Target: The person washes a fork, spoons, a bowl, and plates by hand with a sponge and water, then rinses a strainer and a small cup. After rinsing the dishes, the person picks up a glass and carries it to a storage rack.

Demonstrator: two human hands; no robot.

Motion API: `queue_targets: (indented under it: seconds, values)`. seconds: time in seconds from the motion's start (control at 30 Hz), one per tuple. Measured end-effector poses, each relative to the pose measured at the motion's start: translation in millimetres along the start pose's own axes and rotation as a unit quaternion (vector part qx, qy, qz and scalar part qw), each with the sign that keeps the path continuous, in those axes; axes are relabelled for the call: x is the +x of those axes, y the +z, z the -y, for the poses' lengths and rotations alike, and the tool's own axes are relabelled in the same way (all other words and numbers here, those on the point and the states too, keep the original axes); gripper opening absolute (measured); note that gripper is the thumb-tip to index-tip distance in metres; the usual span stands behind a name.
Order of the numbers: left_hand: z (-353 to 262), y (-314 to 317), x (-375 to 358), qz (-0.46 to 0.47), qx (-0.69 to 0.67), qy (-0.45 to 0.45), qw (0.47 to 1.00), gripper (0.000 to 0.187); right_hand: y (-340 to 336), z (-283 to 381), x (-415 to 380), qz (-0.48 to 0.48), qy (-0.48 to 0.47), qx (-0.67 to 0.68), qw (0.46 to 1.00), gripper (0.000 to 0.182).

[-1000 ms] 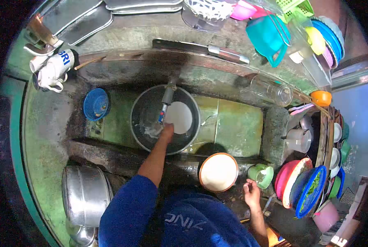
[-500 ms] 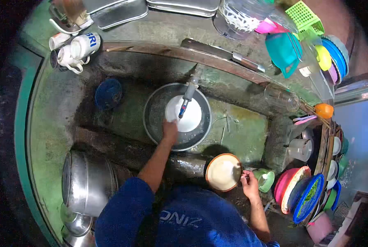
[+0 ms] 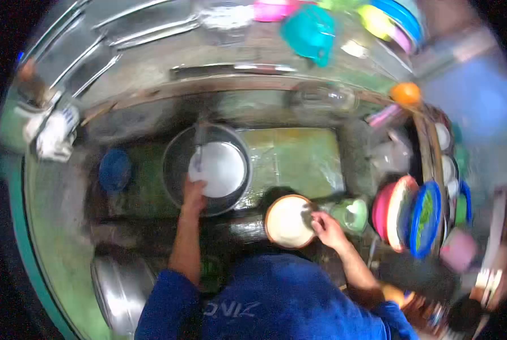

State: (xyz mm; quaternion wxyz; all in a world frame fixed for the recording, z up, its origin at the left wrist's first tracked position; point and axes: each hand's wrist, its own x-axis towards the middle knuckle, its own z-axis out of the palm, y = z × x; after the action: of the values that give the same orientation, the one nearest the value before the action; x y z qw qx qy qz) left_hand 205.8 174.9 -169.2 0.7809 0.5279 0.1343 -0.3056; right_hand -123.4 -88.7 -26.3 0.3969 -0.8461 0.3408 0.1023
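My left hand (image 3: 195,195) grips the near-left edge of a round white bowl (image 3: 224,170), which sits inside a wide metal basin (image 3: 248,190) under a tap (image 3: 200,139). Blur hides whether water is running. My right hand (image 3: 328,229) is closed in a pinch at the right side of a cream-coloured bowl (image 3: 287,221) with an orange-brown rim. From these fingers a small dark spoon-like thing (image 3: 308,216) reaches over the bowl; its exact kind is too blurred to tell. Just right of that bowl, close to my right hand, is a light green cup (image 3: 353,215).
A large metal pot (image 3: 120,289) stands at lower left, a blue bowl (image 3: 115,171) at the left of the green wash area. Right of me lean stacked plates and a blue basket (image 3: 425,220). A knife (image 3: 262,68) lies on the ledge, with a teal basket (image 3: 310,34) behind it.
The head view has turned, shifting the scene leftward and blurring it. My left hand stays at the white bowl's edge. My right hand remains beside the cream bowl, still pinching.
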Motion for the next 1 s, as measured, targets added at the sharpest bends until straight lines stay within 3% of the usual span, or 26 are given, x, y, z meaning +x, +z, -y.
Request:
queue_targets:
  seconds: [0.03,0.07,0.1,0.13,0.17,0.2,0.23,0.3,0.33,0.37,0.4,0.43,0.5,0.53,0.57,0.6,0.63,0.7,0.77,0.8,0.9,0.97,1.0]
  values:
    - [-7.7,17.7,-9.3,-0.046,0.034,0.003,0.998,0.064,-0.6,-14.2,-5.5,-0.013,-0.009,0.020,1.000,0.028]
    - [-11.1,19.5,-5.7,0.030,0.060,0.014,0.998,0.061,-0.8,-16.2,-14.2,-0.052,-0.052,0.043,0.996,0.028]
    - [-21.7,44.4,-13.0,0.041,0.177,0.082,0.980,0.059,-10.0,-14.3,-19.2,-0.020,0.002,0.005,1.000,0.030]
    - [-17.3,50.2,-9.7,0.099,0.182,0.069,0.976,0.059,-5.9,-31.8,-23.7,-0.060,-0.047,-0.016,0.997,0.032]
    - [-16.3,43.3,0.8,0.146,0.438,0.249,0.852,0.056,-8.7,-38.4,-28.8,-0.045,-0.029,-0.015,0.998,0.032]
    - [-16.6,38.9,10.6,0.159,0.628,0.425,0.632,0.053,-10.3,-39.7,-34.2,-0.064,-0.029,0.004,0.998,0.030]
    - [-17.6,39.8,17.0,0.179,0.602,0.333,0.703,0.057,-12.4,-40.9,-39.0,-0.077,-0.021,-0.008,0.997,0.029]
    - [-23.6,37.7,14.4,0.227,0.620,0.358,0.661,0.066,-16.7,-50.5,-47.3,-0.080,-0.009,0.030,0.996,0.028]
    - [-28.5,38.6,11.1,0.255,0.646,0.476,0.539,0.070,-20.5,-54.3,-54.9,-0.092,-0.019,0.032,0.995,0.027]
    - [-38.6,39.4,2.9,0.261,0.639,0.547,0.474,0.069,-20.7,-58.6,-60.0,-0.106,-0.016,0.037,0.993,0.026]
    - [-47.1,41.0,-10.3,0.248,0.677,0.517,0.461,0.067,-28.2,-58.5,-66.4,-0.100,-0.009,0.016,0.995,0.027]
    - [-45.3,34.2,-12.7,0.231,0.620,0.395,0.637,0.067,-37.3,-55.0,-73.7,-0.092,-0.004,-0.006,0.996,0.027]
    - [-35.1,13.7,-22.6,0.139,0.631,0.441,0.623,0.065,-51.2,-54.7,-86.1,-0.104,-0.037,0.037,0.993,0.028]
    - [-40.0,14.0,-31.9,0.144,0.632,0.454,0.611,0.064,-57.3,-54.4,-89.6,-0.088,-0.041,0.056,0.994,0.029]
    - [-34.4,20.2,-51.0,0.097,0.608,0.442,0.652,0.063,-61.8,-56.8,-94.3,-0.071,-0.043,0.076,0.994,0.030]
    - [-29.7,20.1,-60.2,0.105,0.611,0.497,0.607,0.059,-64.2,-59.7,-94.2,-0.093,-0.079,0.069,0.990,0.031]
    - [-22.5,29.1,-72.7,0.111,0.610,0.505,0.600,0.059,-73.8,-55.9,-96.1,-0.104,-0.079,0.075,0.989,0.031]
    - [-8.3,47.5,-102.2,0.018,0.641,0.483,0.596,0.052,-97.5,-43.8,-103.9,-0.082,-0.149,0.085,0.982,0.032]
    - [-3.1,87.4,-128.6,0.062,0.589,0.553,0.586,0.049,-132.0,-28.3,-114.8,-0.113,-0.254,0.114,0.954,0.030]
    - [-3.5,123.3,-149.7,0.078,0.559,0.614,0.552,0.058,-146.2,-28.0,-115.1,-0.158,-0.346,0.075,0.922,0.028]
    - [-5.8,228.3,-194.2,0.127,0.516,0.690,0.491,0.056,-211.4,-22.8,-132.8,-0.148,-0.383,0.018,0.912,0.042]
    - [-7.7,302.6,-224.5,0.206,0.479,0.706,0.479,0.044,-243.1,-33.5,-131.7,-0.210,-0.407,-0.036,0.888,0.049]
    - [-6.1,349.1,-247.0,0.238,0.437,0.742,0.449,0.037,-269.3,-34.2,-143.0,-0.217,-0.377,-0.082,0.897,0.054]
